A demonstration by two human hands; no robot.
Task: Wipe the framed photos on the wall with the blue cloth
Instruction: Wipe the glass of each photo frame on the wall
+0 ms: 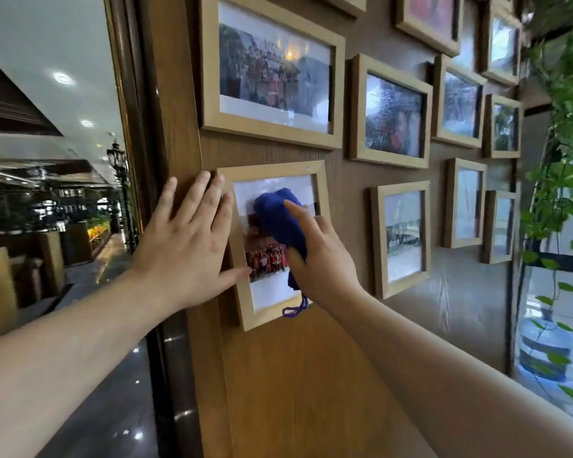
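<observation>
two hands: left hand (186, 239) bracing frame edge (235, 256), right hand (321, 256) pressing cloth (277, 216).

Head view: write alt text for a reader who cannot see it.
A right hand presses a blue cloth against the glass of a wooden frame on a wall, while the left hand lies flat on the frame's left edge. More frames hang above and to the right.

Picture frames (268, 135): twelve on the wall (two cut off at the 12 o'clock edge, so roughly). Hands: two, left hand (186, 239) and right hand (325, 259), both near centre. Blue cloth (275, 216): one. Water bottle (543, 348): one, 4 o'clock. Lamp post (118, 166): one, 9 o'clock.
</observation>
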